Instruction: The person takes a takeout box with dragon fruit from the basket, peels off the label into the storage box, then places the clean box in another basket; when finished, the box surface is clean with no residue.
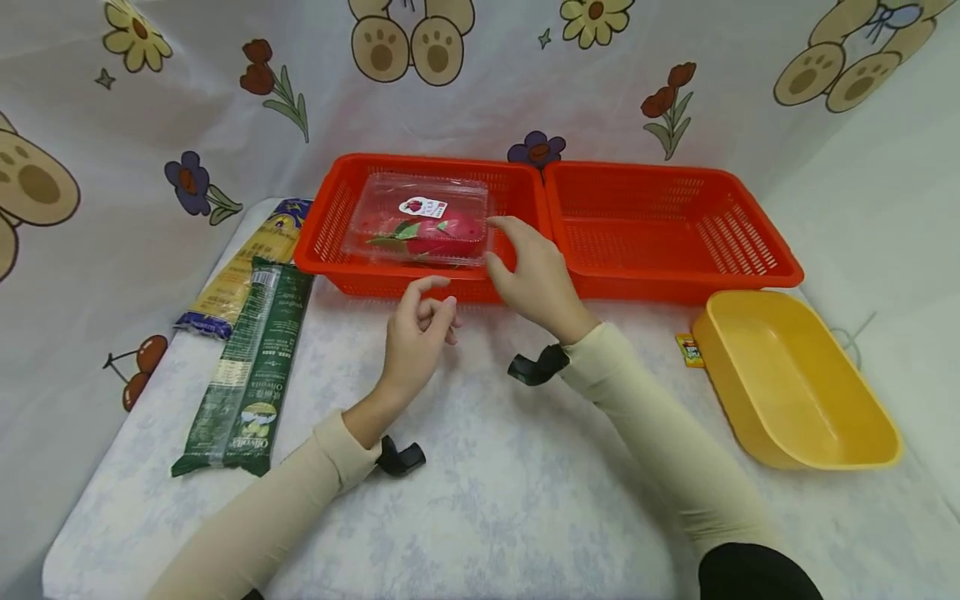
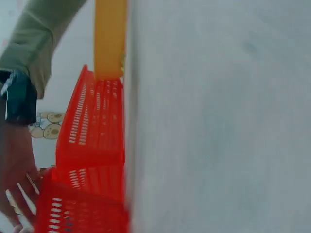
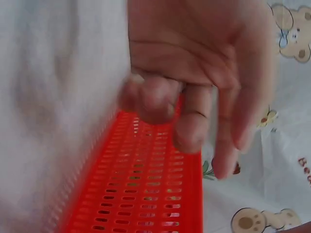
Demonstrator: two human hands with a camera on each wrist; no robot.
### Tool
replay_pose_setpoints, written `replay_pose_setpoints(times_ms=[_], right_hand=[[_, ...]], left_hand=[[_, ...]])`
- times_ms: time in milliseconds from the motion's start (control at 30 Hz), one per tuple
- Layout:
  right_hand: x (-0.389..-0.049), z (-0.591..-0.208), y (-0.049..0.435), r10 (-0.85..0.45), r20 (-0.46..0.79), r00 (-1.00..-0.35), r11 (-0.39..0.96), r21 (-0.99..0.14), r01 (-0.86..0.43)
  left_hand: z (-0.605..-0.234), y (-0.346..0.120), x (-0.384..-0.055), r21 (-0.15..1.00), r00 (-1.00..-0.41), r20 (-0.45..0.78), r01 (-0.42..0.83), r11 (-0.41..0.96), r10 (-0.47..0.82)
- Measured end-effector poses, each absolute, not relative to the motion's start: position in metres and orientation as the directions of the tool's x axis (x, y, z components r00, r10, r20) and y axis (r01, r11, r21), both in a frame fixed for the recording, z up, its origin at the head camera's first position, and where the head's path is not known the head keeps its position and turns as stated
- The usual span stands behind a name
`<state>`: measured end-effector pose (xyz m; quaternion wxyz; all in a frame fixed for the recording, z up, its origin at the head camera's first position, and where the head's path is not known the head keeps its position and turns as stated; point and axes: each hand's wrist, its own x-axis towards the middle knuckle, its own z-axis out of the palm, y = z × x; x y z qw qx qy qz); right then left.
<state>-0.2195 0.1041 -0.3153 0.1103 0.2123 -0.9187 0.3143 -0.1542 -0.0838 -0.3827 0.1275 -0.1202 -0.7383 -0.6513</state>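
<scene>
A clear plastic box [image 1: 367,208] with a white label holds dragon fruit [image 1: 450,233], pink with green tips. It lies in the left red basket [image 1: 318,225]. My right hand [image 1: 542,279] reaches over the front rim, with thumb and forefinger apart and their tips right at the box's right edge. In the left wrist view this right hand [image 2: 18,170] has spread fingers, partly behind the basket wall. My left hand [image 1: 414,337] is in front of the basket, fingers loosely bent and holding nothing. The right wrist view shows the left hand [image 3: 194,63] with its palm visible.
A second red basket [image 1: 622,287] stands right beside the first. In front of it sit a yellow bin [image 1: 795,375] and a small yellow packet [image 1: 689,350]. At the left lie a green packet [image 1: 247,375] and a yellow-and-blue packet [image 1: 251,271]. Patterned cloth [image 1: 480,108] hangs behind.
</scene>
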Motion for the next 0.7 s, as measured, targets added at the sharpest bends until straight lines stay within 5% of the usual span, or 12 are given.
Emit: replay_pose_setpoints(times_ms=[233,700], right_hand=[[-0.257,-0.32,0.096,-0.277,0.099,-0.956,0.724,-0.633,-0.275],[-0.307,-0.326,0.084,-0.221,-0.148,-0.964,0.593,-0.805,-0.012]], left_hand=[[-0.397,-0.101,-0.174,0.947,-0.909,0.319,0.316,0.058,-0.268],[-0.4,-0.14,-0.193,0.951,-0.819,0.292,0.303,0.058,-0.494]])
